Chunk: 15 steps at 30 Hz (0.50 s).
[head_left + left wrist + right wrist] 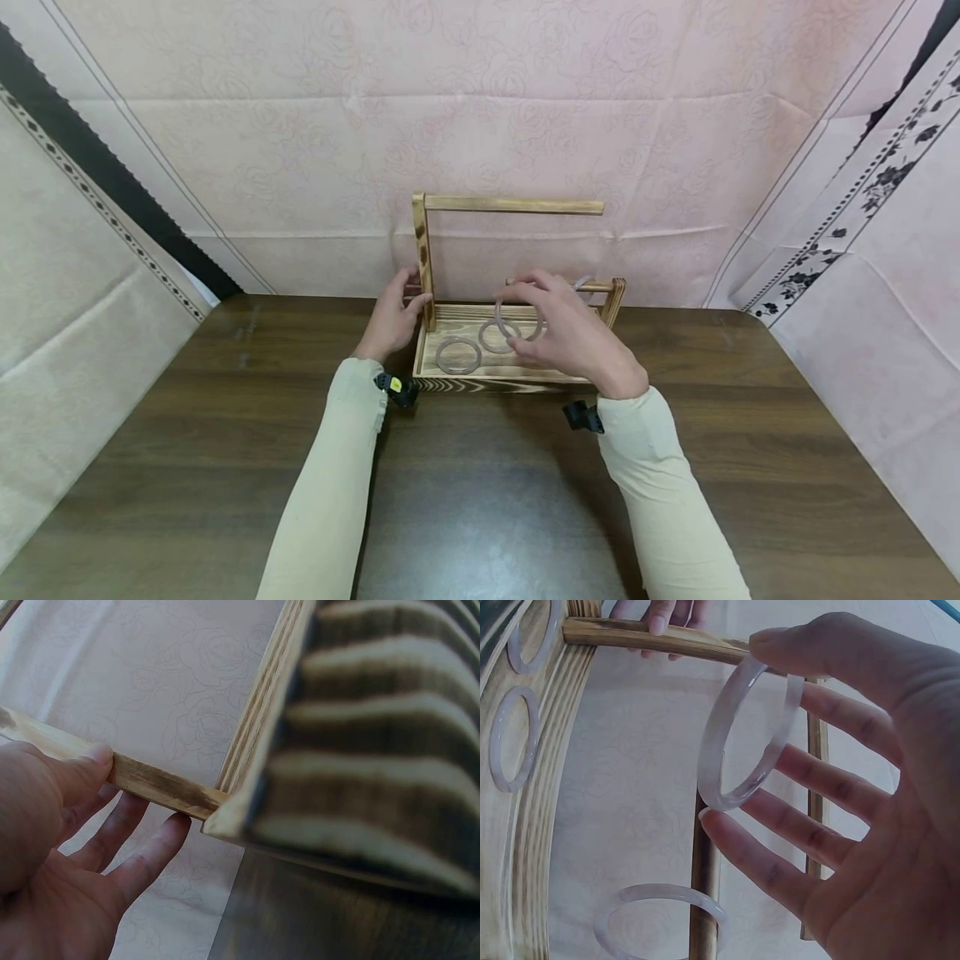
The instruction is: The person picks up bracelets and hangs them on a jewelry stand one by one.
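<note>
A wooden bangle stand has a tray base (510, 385), a tall left post (423, 250) with an upper bar (513, 205), and a short right post (613, 303) with a lower bar (596, 286). My left hand (392, 321) grips the tall post low down, thumb on one side and fingers on the other. Over the tray, my right hand (573, 337) holds a pale translucent bangle (718, 742) by its rim, between thumb and fingertips. Another bangle (656, 891) hangs round the lower bar. Two more bangles lie in the tray, one (458, 372) at the left, one (532, 735) closer to the middle.
The stand is at the back of a dark wooden table (480, 500). Right behind it hangs a pale patterned cloth (480, 142), with further cloth (900, 333) along the sides. Small dark cameras (583, 417) are strapped at both wrists.
</note>
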Each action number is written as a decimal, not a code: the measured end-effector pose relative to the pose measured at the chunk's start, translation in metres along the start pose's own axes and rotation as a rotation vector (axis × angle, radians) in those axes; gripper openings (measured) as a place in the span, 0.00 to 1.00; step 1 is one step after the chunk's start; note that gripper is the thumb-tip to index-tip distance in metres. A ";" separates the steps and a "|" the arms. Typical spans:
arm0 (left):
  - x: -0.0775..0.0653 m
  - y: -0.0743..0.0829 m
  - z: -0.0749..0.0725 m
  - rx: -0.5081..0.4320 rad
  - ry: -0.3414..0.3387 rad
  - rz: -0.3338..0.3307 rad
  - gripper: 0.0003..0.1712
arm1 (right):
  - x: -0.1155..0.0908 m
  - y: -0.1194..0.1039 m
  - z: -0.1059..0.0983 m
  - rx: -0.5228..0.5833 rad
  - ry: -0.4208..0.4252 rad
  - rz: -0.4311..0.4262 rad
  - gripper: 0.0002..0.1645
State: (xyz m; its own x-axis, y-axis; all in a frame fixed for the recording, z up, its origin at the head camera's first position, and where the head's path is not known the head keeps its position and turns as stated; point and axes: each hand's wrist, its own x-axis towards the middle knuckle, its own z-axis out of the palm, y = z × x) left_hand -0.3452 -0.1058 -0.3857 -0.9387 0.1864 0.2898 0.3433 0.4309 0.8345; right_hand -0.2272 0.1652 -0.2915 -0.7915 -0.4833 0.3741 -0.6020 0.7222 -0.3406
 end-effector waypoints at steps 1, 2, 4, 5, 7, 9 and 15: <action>0.000 0.000 0.000 0.002 0.000 0.000 0.24 | 0.000 0.000 0.000 -0.002 0.012 -0.007 0.31; 0.000 0.000 0.000 0.003 0.000 0.001 0.24 | 0.000 0.001 -0.001 -0.005 0.023 -0.011 0.30; 0.000 0.001 0.000 0.003 -0.001 0.003 0.24 | 0.001 0.001 -0.001 -0.016 0.044 -0.016 0.30; 0.000 0.001 0.000 0.002 -0.002 0.003 0.24 | 0.001 0.001 -0.001 -0.022 0.055 -0.019 0.29; 0.001 0.001 0.000 -0.002 -0.004 0.005 0.24 | 0.002 0.002 -0.001 -0.031 0.074 -0.022 0.29; 0.001 0.000 0.000 -0.007 -0.004 0.002 0.24 | 0.002 0.002 -0.001 -0.033 0.086 -0.024 0.29; 0.000 0.000 0.000 -0.012 0.001 0.001 0.25 | 0.005 0.001 -0.001 -0.004 0.113 -0.026 0.30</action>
State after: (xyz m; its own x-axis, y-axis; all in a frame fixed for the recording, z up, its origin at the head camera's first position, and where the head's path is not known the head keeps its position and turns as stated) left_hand -0.3453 -0.1052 -0.3855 -0.9383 0.1863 0.2914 0.3442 0.4196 0.8399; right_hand -0.2318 0.1639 -0.2892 -0.7586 -0.4431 0.4776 -0.6214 0.7125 -0.3260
